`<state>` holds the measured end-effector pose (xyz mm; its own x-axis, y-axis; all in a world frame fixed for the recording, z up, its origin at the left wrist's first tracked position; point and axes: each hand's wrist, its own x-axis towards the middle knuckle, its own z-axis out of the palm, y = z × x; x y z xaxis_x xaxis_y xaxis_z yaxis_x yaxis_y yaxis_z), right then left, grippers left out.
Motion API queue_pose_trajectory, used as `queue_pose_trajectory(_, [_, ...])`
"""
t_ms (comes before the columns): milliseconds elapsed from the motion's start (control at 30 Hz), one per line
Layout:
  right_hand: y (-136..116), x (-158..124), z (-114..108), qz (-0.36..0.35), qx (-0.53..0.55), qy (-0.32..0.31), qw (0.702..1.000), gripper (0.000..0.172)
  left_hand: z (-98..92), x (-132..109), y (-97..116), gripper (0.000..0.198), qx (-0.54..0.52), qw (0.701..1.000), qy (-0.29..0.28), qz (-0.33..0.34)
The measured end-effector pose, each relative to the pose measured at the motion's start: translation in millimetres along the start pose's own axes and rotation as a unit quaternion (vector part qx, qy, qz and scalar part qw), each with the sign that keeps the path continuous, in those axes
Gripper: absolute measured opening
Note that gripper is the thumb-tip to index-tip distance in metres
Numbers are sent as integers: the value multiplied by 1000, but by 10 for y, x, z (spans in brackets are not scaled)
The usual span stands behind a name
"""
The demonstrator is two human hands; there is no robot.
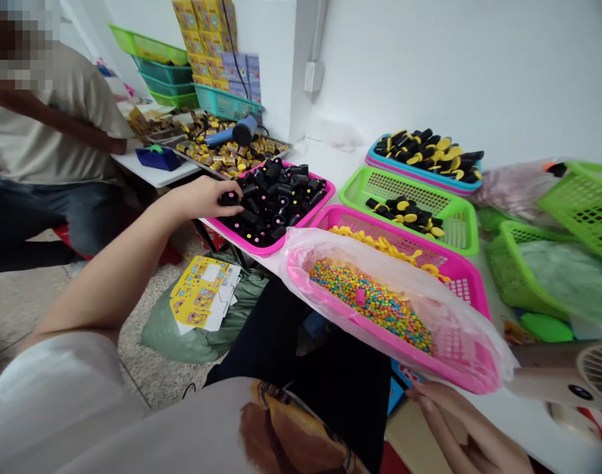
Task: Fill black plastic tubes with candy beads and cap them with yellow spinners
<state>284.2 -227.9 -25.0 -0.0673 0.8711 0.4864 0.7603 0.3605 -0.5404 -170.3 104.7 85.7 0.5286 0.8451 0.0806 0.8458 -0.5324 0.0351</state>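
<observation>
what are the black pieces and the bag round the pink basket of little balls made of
Black pieces: probably hard plastic, smooth, slightly glossy, going by highlights.
Bag: likely cloudy plastic film, since it wrinkles and the pink basket shows through.

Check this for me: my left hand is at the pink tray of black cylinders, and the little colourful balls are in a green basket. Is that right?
Not quite: the head view shows the little colourful balls in a pink basket, not a green one. Your left hand is at the pink tray of black cylinders.
</observation>
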Motion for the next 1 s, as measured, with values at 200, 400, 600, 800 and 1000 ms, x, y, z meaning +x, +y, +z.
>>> queue_pose_trajectory(200, [-14,107,222,-55,35,-26,998,21,-40,391,329,46,24,991,-123,45])
queue_pose_trajectory(400, [-113,54,196,-57,71,-30,995,25,50,736,446,40,33,970,-239,9])
queue_pose_trajectory(600, [-228,11,170,-21,126,-47,991,30,261,975,48,35,-35,960,-238,144])
queue_pose_trajectory(800, [-231,39,234,-25,171,-59,983,29,228,1105,-117,72,10,963,-205,172])
queue_pose_trajectory(1000, [-303,473,-114,-113,326,-143,928,40,-224,502,348,82,-63,986,57,144])
